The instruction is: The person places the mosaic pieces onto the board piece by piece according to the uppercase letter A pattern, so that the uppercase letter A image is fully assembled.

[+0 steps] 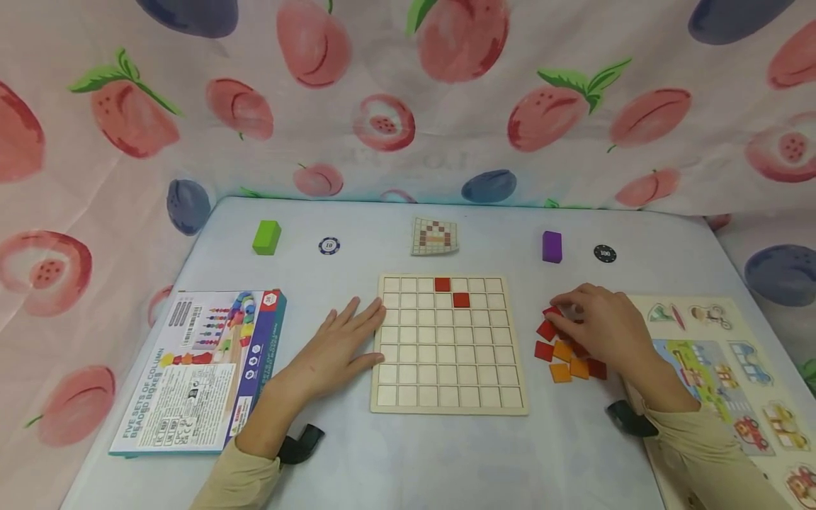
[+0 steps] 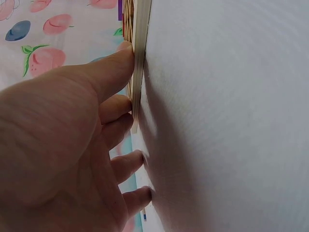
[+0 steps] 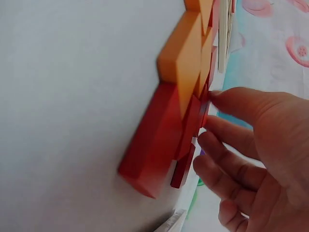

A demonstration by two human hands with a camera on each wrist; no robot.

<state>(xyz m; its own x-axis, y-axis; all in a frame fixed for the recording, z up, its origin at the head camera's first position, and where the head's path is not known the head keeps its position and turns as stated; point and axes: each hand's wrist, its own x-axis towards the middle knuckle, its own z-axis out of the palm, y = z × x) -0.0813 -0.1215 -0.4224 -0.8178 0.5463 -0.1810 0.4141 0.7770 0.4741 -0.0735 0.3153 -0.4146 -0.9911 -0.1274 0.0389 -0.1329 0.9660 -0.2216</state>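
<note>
A square wooden grid board (image 1: pixel 448 356) lies in the middle of the table. Two red square tiles (image 1: pixel 461 300) sit in its upper cells, one in the top row and one in the second. My left hand (image 1: pixel 331 358) is spread flat at the board's left edge, thumb and fingertips touching that edge, also seen in the left wrist view. Right of the board is a loose pile of red tiles (image 1: pixel 544 350) and orange tiles (image 1: pixel 561 373). Over the pile's far side, my right hand (image 1: pixel 605 329) pinches a red tile between thumb and index finger; the palm hides part of the pile.
Behind the board stands a small pattern card (image 1: pixel 435 237). A green block (image 1: pixel 266 237), a purple block (image 1: pixel 552 247) and two chips (image 1: pixel 329 246) line the back. A boxed set (image 1: pixel 191 382) lies at left, a picture puzzle board (image 1: pixel 720 312) at right.
</note>
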